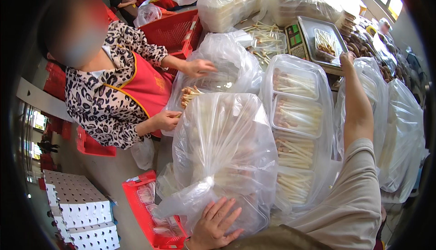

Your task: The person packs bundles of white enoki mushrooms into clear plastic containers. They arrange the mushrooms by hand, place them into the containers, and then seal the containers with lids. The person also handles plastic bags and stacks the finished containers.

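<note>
My left hand point(218, 222) lies spread on the near end of a knotted clear plastic bag point(235, 130), its fingers apart. Pale contents show dimly through the bag. Far off at the right, my right hand point(346, 59) is at the edge of the metal weighing pan of a digital scale point(295, 40); its fingertips are too hidden to show a grip. On that pan sits a clear plastic tray point(325, 45) of long-stemmed, brown-capped mushrooms. Between my arms a long clear bag point(269, 76) holds several filled mushroom trays point(298, 115) in a row.
Opposite, a co-worker's hands point(201, 67) point(167, 120) work around an open plastic bag point(235, 55). Loose stems surround another tray point(269, 42). More bagged stacks point(402, 137) stand at right. Red crates point(136, 195) and white perforated boxes point(81, 209) are on the left.
</note>
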### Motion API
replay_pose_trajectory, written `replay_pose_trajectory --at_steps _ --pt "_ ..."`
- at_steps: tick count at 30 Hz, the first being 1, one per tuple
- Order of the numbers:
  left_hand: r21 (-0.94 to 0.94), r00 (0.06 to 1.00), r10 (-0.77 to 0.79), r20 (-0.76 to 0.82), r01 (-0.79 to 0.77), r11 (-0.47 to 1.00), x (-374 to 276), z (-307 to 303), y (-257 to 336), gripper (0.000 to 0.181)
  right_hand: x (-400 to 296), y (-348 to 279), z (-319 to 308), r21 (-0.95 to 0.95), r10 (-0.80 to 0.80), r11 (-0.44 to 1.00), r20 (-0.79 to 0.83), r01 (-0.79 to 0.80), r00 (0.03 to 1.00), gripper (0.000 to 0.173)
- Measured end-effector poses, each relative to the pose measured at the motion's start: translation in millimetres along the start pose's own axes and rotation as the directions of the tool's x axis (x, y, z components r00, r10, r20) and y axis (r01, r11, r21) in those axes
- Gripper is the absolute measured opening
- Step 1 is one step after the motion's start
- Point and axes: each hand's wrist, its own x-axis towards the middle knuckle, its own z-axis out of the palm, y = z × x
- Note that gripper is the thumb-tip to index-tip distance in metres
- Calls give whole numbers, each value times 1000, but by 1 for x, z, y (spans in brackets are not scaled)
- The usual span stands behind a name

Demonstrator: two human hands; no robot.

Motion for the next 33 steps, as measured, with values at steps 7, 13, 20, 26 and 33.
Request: replay_pose_trajectory --at_steps 7,13,20,26,33 --pt "-38 992 124 -23 -125 991 -1 11 -18 56 60 65 -61 -36 -194 980 69 197 979 29" --pt "-4 997 59 -39 -59 998 -14 25 -14 56 -66 -20 -53 491 165 796 387 -354 907 37" --pt "-42 994 90 -68 -93 995 -19 20 -21 54 -31 19 -56 588 -44 785 369 -196 928 34" --pt "-86 989 113 -97 -122 989 -31 22 -29 55 -43 6 -48 556 45 776 421 -297 906 36" --pt "-116 992 84 -98 -95 989 -31 25 -23 58 -29 14 -3 617 -45 726 484 -304 874 12"
